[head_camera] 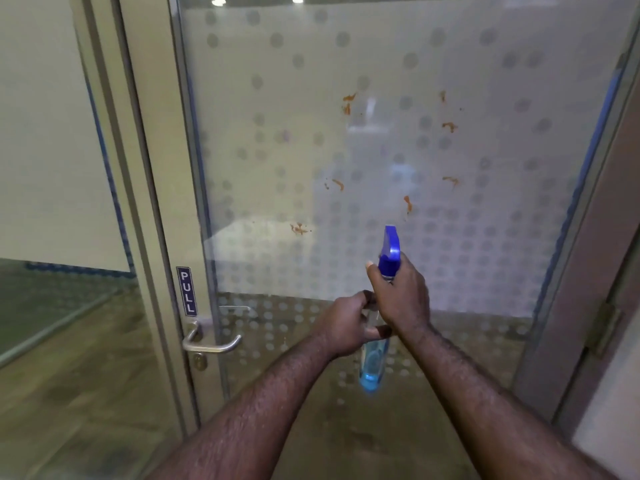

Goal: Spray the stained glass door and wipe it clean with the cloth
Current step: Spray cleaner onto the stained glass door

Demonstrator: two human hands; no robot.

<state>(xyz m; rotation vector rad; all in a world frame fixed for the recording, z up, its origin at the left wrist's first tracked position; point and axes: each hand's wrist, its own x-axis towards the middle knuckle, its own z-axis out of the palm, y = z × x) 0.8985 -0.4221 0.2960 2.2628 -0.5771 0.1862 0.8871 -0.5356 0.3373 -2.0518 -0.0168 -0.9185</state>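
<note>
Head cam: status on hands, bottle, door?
Both hands on bottle: right hand at the blue sprayer, left hand on the body. Door carries orange stains, unwiped. No cloth in view, nothing in the way.

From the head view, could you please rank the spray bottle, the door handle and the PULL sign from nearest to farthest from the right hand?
1. Spray bottle: held in the right hand by its blue head.
2. Door handle: lower left, on the door's edge.
3. PULL sign: just above the handle, slightly farther left.
</note>
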